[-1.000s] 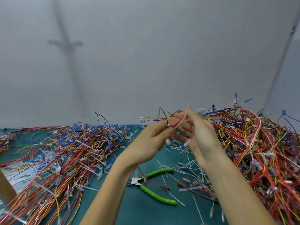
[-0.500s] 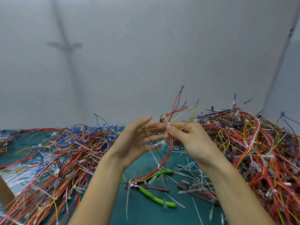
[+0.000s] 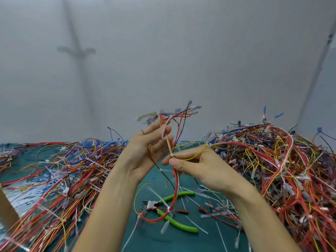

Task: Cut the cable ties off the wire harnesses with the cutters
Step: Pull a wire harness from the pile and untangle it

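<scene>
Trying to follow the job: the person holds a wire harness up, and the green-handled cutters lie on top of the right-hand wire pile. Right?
Not quite. In the head view the green-handled cutters lie on the green table between the left wire pile and the right wire pile, under the wire harness that the right hand pinches.

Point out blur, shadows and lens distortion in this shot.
Head view: motion blur smears the upper ends of the held harness; a soft cross-shaped shadow falls on the grey wall; the wide lens tilts the wall corner line; the green-handled cutters read fairly sharp; light is even, no glare.
</scene>
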